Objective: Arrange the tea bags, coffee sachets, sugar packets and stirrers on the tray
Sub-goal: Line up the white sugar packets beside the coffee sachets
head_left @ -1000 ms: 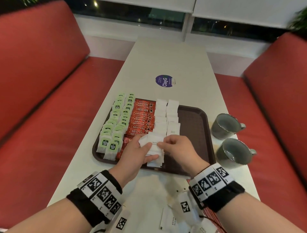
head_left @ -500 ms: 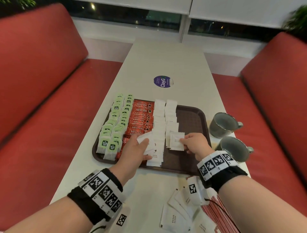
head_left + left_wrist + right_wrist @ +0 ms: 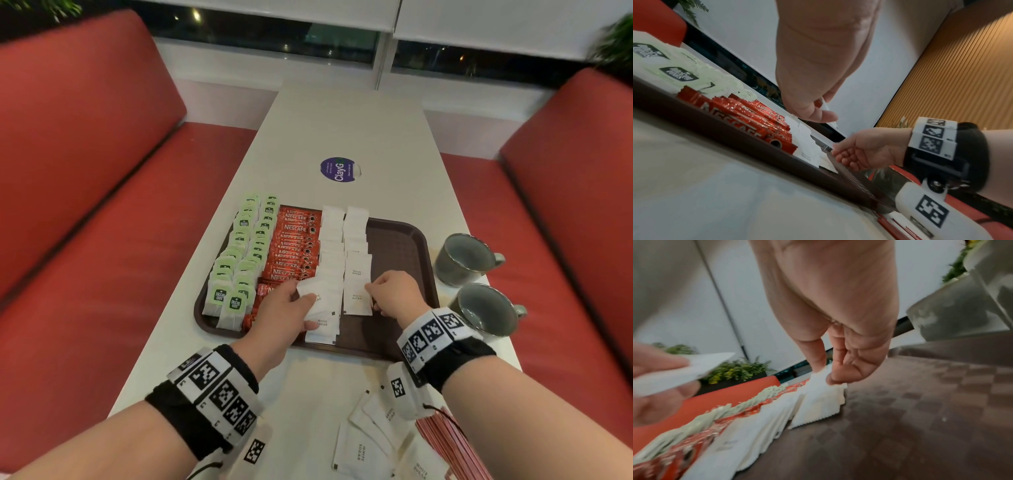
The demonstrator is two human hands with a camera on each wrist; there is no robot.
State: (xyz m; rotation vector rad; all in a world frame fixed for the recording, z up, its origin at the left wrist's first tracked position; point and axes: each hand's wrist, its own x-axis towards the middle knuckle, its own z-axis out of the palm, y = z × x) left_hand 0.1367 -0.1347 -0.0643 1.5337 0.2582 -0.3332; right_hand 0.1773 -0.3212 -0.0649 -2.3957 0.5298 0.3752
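left hand (image 3: 281,308) pinches a few white sugar packets (image 3: 317,301) over the brown tray (image 3: 397,246); at its 3 o'clock, right hand (image 3: 394,294) pinches the nearest laid sugar packet (image 3: 357,297).

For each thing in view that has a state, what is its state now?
Left hand: holds white sugar packets.
Right hand: pinches the nearest packet of the right sugar row.
Tray: on the table, right part bare.
Tea bags: in two rows on the tray.
Coffee sachets: in a row on the tray.
Loose sugar packets: on the table, off the tray.
Mugs: upright, beside the tray.
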